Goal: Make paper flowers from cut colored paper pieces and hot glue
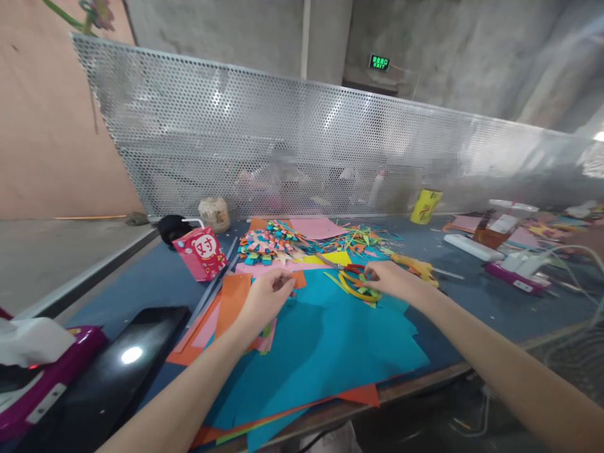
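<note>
Slender arms are seen: the left forearm (189, 377) and the right forearm (491, 358) are bared along their whole visible length and are narrowed toward the wrists. The left hand (267, 296) and the right hand (389, 278) are likewise uncovered and slim-fingered; the nails are blurred.

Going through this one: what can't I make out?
Head view:
Left hand: whether it pinches a scrap, hidden by its own fingers.
Right hand: whether it grips the scissors, hidden by its own fingers.
Lower sheets: mostly covered by the blue paper.
Perforated panel: its mesh blurs what lies behind.
Left power strip: cut off by picture edge.
</note>
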Demonstrator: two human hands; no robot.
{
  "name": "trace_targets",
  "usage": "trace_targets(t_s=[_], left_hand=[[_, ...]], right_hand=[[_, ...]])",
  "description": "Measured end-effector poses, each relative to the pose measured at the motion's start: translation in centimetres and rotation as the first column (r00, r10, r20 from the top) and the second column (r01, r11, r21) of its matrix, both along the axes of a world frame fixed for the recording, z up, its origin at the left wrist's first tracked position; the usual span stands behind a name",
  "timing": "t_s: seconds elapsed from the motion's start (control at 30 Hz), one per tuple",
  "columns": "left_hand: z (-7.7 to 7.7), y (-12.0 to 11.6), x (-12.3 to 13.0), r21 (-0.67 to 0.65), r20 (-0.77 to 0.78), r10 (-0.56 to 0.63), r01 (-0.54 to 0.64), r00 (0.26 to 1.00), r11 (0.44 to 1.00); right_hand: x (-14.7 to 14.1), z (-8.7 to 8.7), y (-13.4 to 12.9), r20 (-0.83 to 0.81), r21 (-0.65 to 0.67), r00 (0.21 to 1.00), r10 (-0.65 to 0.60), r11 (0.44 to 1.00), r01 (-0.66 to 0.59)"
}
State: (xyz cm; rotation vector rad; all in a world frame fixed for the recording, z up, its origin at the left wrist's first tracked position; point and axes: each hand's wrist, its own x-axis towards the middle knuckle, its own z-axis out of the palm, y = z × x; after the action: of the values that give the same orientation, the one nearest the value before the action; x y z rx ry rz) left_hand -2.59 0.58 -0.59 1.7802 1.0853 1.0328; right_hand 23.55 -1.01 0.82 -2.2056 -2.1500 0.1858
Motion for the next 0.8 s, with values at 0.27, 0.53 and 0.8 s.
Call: trace_targets(t_s=[0.27, 0.53, 0.8], left_hand=[[-0.1, 0.2, -0.3, 0.069, -0.048, 0.043, -0.039, 0.998, 0.997], [0.2, -0.6, -0.2, 0.274, -0.098, 0.019, 0.009, 0.995, 0.962], [2.2, -10.2, 1.6, 0.743, -0.504, -0.148, 0.515, 0.851, 0.428]], right_hand=[[-1.6, 1.0, -1.0, -0.039, 0.144, 0.995, 0.096, 0.985, -0.09], [-1.8, 0.4, -2.0, -0.028, 0.039, 0.977, 0.213, 0.977, -0.212], [-1.6, 0.5, -3.2, -0.036, 0.133, 0.976, 0.214, 0.969, -0.208]])
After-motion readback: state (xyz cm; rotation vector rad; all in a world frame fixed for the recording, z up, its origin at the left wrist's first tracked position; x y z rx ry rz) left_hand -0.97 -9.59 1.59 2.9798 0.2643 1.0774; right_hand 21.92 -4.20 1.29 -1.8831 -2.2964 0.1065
